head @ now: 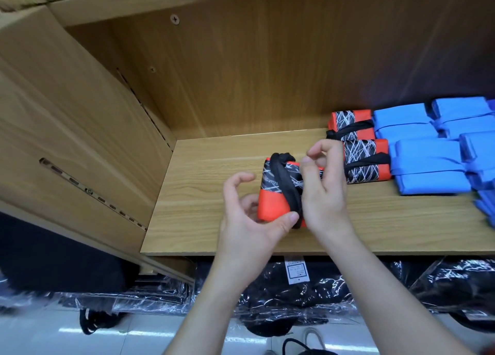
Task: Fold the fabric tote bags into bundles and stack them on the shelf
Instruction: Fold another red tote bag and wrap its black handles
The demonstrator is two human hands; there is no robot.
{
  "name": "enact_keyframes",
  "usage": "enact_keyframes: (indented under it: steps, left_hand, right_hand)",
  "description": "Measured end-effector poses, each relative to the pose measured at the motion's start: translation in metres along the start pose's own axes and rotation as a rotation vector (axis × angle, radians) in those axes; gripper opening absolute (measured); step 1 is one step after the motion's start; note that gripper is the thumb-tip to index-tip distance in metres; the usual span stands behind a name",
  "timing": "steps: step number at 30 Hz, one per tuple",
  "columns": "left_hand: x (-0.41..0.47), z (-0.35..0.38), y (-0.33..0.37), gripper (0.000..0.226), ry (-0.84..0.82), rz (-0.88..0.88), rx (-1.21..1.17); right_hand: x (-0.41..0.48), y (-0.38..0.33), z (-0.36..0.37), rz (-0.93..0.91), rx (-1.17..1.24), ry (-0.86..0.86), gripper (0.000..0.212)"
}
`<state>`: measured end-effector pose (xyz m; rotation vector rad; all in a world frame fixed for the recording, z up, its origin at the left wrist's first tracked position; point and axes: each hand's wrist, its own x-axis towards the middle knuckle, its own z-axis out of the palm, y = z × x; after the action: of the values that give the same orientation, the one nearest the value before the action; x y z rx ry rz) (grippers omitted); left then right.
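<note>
A folded red tote bundle [273, 207] with a black scribble-print band and a knotted black strap lies on the wooden shelf [198, 193], left of the other bundles. My left hand [246, 220] holds its near left corner, thumb on the near edge and a finger against the left side. The index finger is curled clear of it. My right hand [324, 193] rests against the bundle's right side with its thumb on top. Its fingers are loosely curled and lifted off the fabric.
Two matching red bundles [356, 145] sit at the back right, with several blue bundles [428, 167] in rows beside them. The cabinet's side panel [80, 140] closes the left. Black goods in clear plastic [294, 295] lie below the shelf edge.
</note>
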<state>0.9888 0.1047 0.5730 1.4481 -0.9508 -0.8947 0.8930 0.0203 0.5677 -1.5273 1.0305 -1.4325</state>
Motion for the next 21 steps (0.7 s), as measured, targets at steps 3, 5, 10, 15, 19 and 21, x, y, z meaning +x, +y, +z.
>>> enact_keyframes:
  steps: [3,5,10,15,19,21]
  left_hand:
    - [0.012,-0.009,0.007,0.076,-0.119,-0.073,0.024]
    - [0.014,-0.006,0.01,0.07,-0.117,-0.081,0.022]
    - [0.011,0.008,0.007,0.068,0.063,-0.132,-0.26]
    - [0.009,0.005,-0.006,0.07,0.083,-0.159,-0.342]
    - [0.012,-0.006,-0.001,0.07,-0.083,-0.178,-0.2]
    - [0.016,-0.014,0.008,0.08,-0.194,-0.18,-0.054]
  right_hand:
    - [-0.001,-0.005,-0.006,-0.01,-0.03,-0.328,0.01]
    - [0.001,-0.009,-0.009,0.036,-0.034,-0.502,0.014]
    - [0.006,-0.009,-0.016,0.246,0.118,-0.494,0.038]
    - [0.003,-0.006,-0.033,0.358,0.077,-0.492,0.011]
    - [0.014,-0.007,-0.05,0.245,-0.063,-0.538,0.024]
    - [0.021,-0.011,-0.057,0.175,-0.144,-0.628,0.02]
